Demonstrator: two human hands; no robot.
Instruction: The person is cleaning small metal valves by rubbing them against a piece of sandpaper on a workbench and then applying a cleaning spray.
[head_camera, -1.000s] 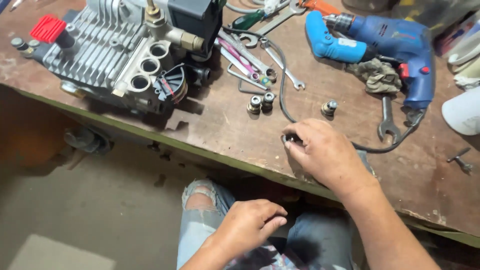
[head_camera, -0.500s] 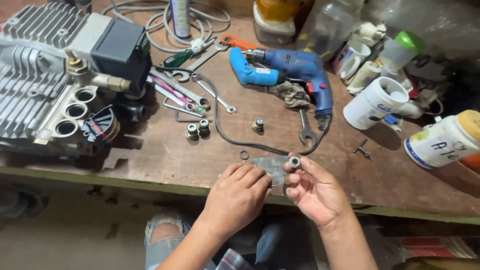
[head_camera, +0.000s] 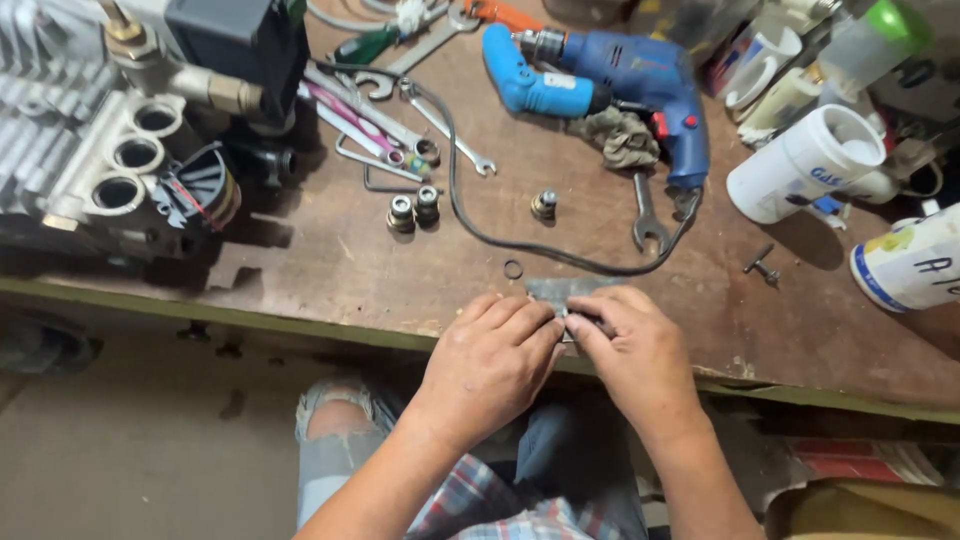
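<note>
Your left hand (head_camera: 493, 357) has joined your right hand (head_camera: 637, 352), both now pinching one small, mostly hidden metal part at the brown wooden bench (head_camera: 330, 260) edge.

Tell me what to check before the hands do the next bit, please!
1. Both hands together at the bench edge: ok, left hand and right hand meet there.
2. Small part held between the fingertips: cannot tell, hidden.
3. Black ring within reach: ok.
4. Three small valve pieces on the bench: ok.
5. Drill cord clear of the hands: ok.
</note>
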